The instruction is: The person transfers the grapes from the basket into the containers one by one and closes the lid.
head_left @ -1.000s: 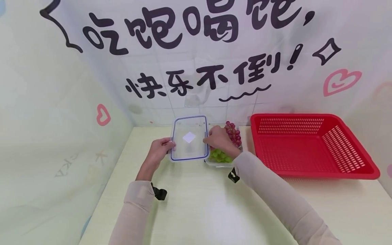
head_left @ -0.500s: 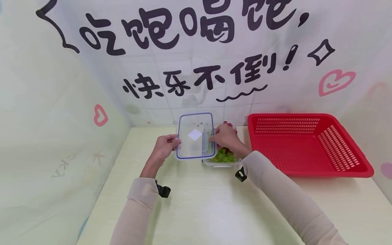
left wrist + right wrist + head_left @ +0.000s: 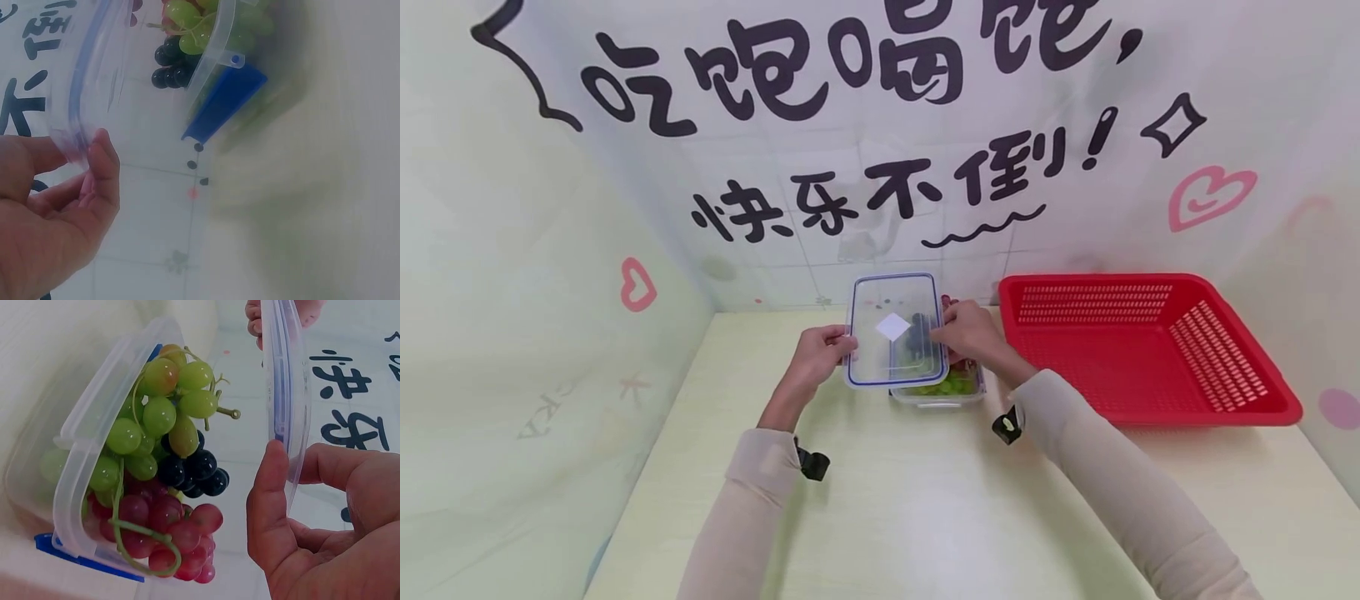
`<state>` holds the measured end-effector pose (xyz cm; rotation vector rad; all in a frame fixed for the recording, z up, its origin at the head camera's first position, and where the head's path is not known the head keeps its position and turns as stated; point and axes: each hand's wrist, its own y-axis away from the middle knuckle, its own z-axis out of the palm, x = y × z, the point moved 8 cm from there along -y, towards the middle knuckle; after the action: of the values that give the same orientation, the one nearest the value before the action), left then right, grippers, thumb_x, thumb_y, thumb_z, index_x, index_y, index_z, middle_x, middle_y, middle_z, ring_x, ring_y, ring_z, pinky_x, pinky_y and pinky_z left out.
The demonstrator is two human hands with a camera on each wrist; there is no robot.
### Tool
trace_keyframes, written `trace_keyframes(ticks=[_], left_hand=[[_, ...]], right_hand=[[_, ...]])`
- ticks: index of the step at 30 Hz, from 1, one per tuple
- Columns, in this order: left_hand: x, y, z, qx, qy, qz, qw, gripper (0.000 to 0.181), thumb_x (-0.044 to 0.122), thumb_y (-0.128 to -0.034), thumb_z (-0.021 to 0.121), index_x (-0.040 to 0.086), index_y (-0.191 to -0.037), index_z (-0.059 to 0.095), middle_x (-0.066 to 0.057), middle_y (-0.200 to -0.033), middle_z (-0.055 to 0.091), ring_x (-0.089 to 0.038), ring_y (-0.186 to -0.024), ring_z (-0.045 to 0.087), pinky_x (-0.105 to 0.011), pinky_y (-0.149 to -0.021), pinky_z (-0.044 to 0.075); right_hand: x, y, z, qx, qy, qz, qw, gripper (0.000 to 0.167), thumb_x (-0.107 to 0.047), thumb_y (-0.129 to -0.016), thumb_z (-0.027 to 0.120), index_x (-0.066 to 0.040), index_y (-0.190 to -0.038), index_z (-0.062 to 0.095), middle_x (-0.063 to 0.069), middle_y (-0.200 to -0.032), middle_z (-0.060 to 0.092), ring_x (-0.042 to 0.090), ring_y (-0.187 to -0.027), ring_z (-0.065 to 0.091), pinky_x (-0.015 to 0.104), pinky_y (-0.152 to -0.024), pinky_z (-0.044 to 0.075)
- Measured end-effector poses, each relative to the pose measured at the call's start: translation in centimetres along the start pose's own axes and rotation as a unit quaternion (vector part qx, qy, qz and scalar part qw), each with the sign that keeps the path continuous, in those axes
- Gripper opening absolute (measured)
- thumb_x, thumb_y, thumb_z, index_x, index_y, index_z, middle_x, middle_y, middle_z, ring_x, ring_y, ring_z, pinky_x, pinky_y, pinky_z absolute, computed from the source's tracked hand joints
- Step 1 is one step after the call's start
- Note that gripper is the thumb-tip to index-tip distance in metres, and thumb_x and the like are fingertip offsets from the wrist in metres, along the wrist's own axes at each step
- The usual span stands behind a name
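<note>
A clear plastic lid point(image 3: 895, 354) with a blue seal is held level between both hands, above and a little left of an open food container point(image 3: 943, 402). My left hand point(image 3: 815, 362) pinches its left edge; my right hand point(image 3: 977, 333) pinches the right edge. In the right wrist view, the container holds green grapes point(image 3: 159, 414), dark grapes point(image 3: 203, 474) and red grapes point(image 3: 184, 536), heaped above the rim. A gap separates the lid from the grapes. The left wrist view shows a blue side clip point(image 3: 228, 103) hanging outward; another blue clip point(image 3: 87, 557) appears in the right wrist view.
A red perforated basket point(image 3: 1105, 358) stands to the right of the container on the pale table point(image 3: 880, 500). Behind is a white wall covering point(image 3: 835, 275) with black lettering. A black wrist strap point(image 3: 812, 463) sits on the left sleeve.
Both hands have carried the lid rightward, so it now covers more of the container from above. The right hand has shifted right with it. The head view has turned slightly.
</note>
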<state>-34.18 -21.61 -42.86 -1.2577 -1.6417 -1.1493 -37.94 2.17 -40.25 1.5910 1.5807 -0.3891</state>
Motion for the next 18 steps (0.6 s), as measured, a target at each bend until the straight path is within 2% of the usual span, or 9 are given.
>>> trace_keyframes(ticks=[4, 8, 13, 18], left_hand=[[0.2, -0.1, 0.9, -0.009, 0.004, 0.004, 0.9999, 0.032, 0.010, -0.0987, 0.060, -0.003, -0.128, 0.063, -0.024, -0.119, 0.066, -0.018, -0.087, 0.063, -0.030, -0.083, 0.056], [0.1, -0.1, 1.6, -0.018, -0.001, 0.001, 0.9998, 0.032, 0.011, -0.0993, 0.059, -0.001, -0.129, 0.062, -0.021, -0.119, 0.067, -0.021, -0.091, 0.064, -0.032, -0.086, 0.056], [0.8, -0.2, 2.4, -0.028, -0.010, 0.010, 0.9995, 0.033, 0.010, -0.0995, 0.058, -0.001, -0.130, 0.062, -0.022, -0.119, 0.067, -0.028, -0.098, 0.066, -0.033, -0.088, 0.056], [1.4, -0.3, 2.9, -0.030, -0.012, 0.015, 0.9994, 0.031, 0.010, -0.0995, 0.057, -0.001, -0.127, 0.063, -0.023, -0.115, 0.066, -0.027, -0.093, 0.064, -0.031, -0.082, 0.055]], right_hand=[[0.6, 0.2, -0.6, -0.003, 0.010, 0.004, 0.9999, 0.035, -0.024, -0.093, 0.069, -0.006, -0.123, 0.064, 0.014, -0.115, 0.063, 0.025, -0.087, 0.069, 0.021, -0.065, 0.058], [1.2, 0.4, -1.2, -0.006, 0.020, 0.009, 0.9997, 0.038, -0.025, -0.093, 0.069, -0.006, -0.125, 0.062, 0.014, -0.115, 0.062, 0.025, -0.089, 0.068, 0.022, -0.068, 0.058], [1.7, 0.6, -1.9, 0.003, 0.005, 0.016, 0.9999, 0.035, -0.023, -0.092, 0.070, -0.006, -0.122, 0.062, 0.014, -0.114, 0.064, 0.026, -0.089, 0.067, 0.026, -0.072, 0.060], [2.1, 0.8, -2.4, 0.008, -0.020, 0.013, 0.9997, 0.033, -0.021, -0.091, 0.071, -0.005, -0.119, 0.062, 0.014, -0.112, 0.064, 0.027, -0.092, 0.065, 0.028, -0.074, 0.060]])
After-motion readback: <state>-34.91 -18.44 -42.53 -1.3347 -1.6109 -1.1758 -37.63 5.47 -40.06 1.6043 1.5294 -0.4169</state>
